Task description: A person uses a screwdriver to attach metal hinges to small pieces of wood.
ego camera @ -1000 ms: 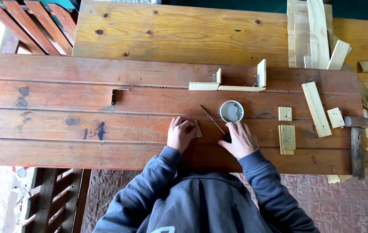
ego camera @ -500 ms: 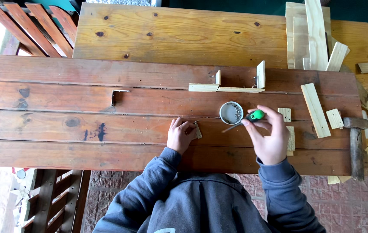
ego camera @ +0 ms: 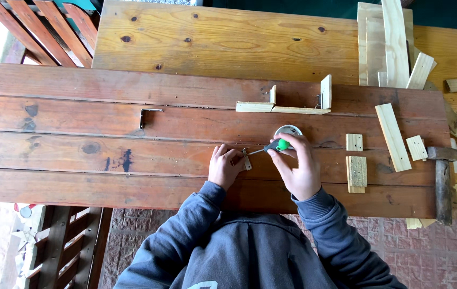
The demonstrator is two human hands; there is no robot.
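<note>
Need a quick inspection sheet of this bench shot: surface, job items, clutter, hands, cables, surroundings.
Surface: dark red-brown plank bench; paler wooden tabletop behind it.
Job's things: small metal bracket on the planks; green-handled screwdriver, tip towards the bracket; round tin just behind.
Clutter: L-shaped wood assembly, black angle bracket, pale offcut blocks, hammer.
Grippers: left hand steadies the bracket; right hand grips the screwdriver.
Cables: nothing seen.
Surroundings: red slatted furniture, brick paving.
</note>
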